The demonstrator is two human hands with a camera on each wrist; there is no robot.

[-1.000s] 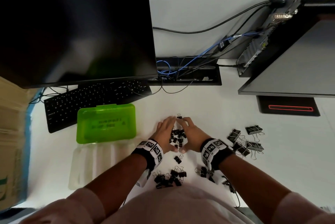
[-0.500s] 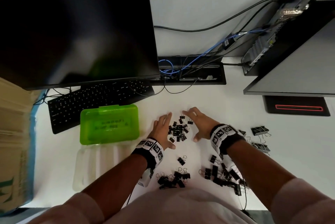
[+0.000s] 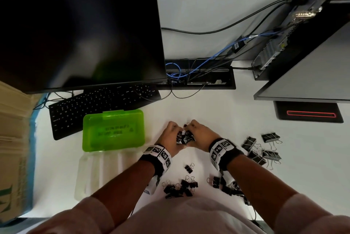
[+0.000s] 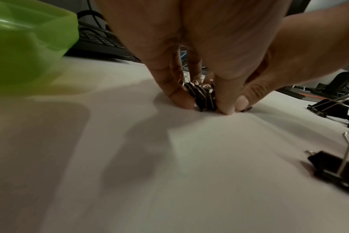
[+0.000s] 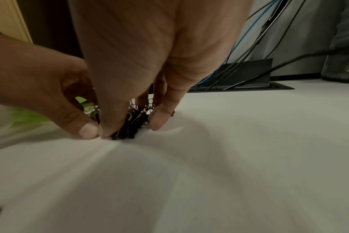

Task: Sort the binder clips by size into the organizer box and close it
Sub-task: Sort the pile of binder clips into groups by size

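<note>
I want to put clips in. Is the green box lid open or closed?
Open. The green lid is swung back toward the keyboard, and the clear tray below it shows bare dividers.

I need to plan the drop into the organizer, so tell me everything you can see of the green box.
The green box is translucent lime plastic, rectangular with rounded corners, with faint dark lettering on its top face that is too blurred to read. It lies flat on the white desk, just in front of the black keyboard. Against its near edge lies a clear, ribbed tray with several channels; how the two are joined cannot be told. No clips show inside either. Neither hand touches it; the left hand works to its right.
</note>
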